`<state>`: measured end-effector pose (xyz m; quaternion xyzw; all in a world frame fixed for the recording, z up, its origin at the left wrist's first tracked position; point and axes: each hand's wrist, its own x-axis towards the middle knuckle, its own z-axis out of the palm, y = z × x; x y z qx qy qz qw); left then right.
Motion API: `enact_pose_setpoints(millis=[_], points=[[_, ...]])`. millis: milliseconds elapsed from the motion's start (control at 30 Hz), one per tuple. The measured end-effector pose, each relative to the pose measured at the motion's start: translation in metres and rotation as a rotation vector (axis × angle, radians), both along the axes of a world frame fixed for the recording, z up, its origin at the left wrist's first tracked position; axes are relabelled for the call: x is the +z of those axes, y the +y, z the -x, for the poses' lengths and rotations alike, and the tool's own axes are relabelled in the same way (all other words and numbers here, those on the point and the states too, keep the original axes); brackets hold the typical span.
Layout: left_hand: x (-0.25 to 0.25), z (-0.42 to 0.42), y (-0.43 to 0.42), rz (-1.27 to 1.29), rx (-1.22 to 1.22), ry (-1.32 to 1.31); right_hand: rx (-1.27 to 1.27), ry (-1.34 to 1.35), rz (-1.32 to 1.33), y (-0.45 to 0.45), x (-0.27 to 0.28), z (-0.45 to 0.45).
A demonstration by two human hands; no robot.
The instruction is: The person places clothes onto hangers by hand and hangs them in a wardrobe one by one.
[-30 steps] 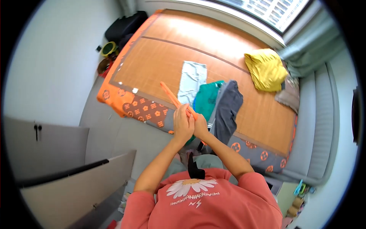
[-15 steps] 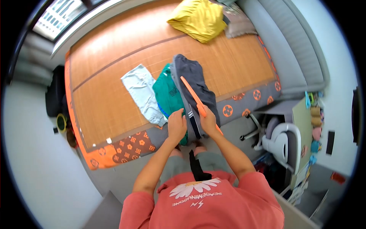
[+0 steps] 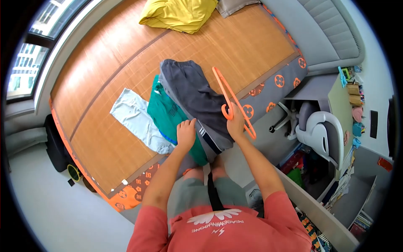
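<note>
My right hand (image 3: 236,122) is closed around an orange clothes hanger (image 3: 230,90), gripping it near the hook. The hanger is tilted up beside dark grey pants (image 3: 191,82), at their right edge. My left hand (image 3: 186,133) lies with its fingers over a green garment (image 3: 167,110), by the pants' striped grey edge. The pants partly cover the green garment. To the left, a pale blue garment (image 3: 136,117) is spread on the bed mat (image 3: 105,96). All three clothes lie at the near edge of the bed.
A yellow cloth bundle (image 3: 178,14) and a grey pillow (image 3: 237,6) lie at the far side of the bed. On the right stand a white and grey swivel chair (image 3: 321,134) and a desk (image 3: 336,96) with small items. Windows (image 3: 42,46) are at upper left.
The view has shifted, and the clothes appear further left. My right hand has moved right with the hanger, which has turned from edge-on to show its frame. My left hand remains at the clothes.
</note>
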<state>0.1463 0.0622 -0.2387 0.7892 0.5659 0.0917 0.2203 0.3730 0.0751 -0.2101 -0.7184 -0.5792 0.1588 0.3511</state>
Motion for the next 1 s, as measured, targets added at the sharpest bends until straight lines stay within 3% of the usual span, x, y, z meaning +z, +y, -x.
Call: enact_pose_setpoints(millis=[267,333,400,467,500,567,600,733,833,933,1000], points=[[-0.077,-0.031,0.06,-0.081,-0.083,0.289,0.092,-0.007,0.063,0.079,-0.118,0.009],[-0.082,-0.033,0.072,-0.02,-0.143,0.286,0.063,0.106,0.333,0.085,-0.114,0.021],[-0.08,-0.031,0.074,-0.113,-0.113,0.038,0.074,0.061,0.588,0.09,-0.116,0.022],[-0.067,-0.018,0.077,-0.143,-0.088,-0.28,0.059,0.046,0.379,0.079,-0.113,0.015],[-0.062,-0.007,0.071,0.16,-0.085,-0.311,0.046,0.035,0.273,0.069,-0.109,0.011],[-0.021,0.002,0.052,0.214,0.084,-0.278,0.025,0.028,0.282,0.053,-0.064,0.012],[-0.015,0.013,0.039,0.257,0.03,-0.222,0.015,0.025,0.289,0.041,-0.044,0.013],[-0.032,0.056,-0.022,0.505,-0.107,0.211,0.164,-0.05,0.475,-0.045,-0.063,0.005],[-0.029,0.063,-0.032,0.675,-0.022,0.363,0.11,0.003,0.559,-0.078,-0.066,0.008],[-0.013,0.037,0.006,0.294,-0.067,0.153,-0.038,0.105,0.527,-0.08,-0.067,0.009],[-0.03,0.02,0.048,-0.157,-0.091,-0.007,-0.074,0.138,0.576,-0.068,-0.061,0.006]])
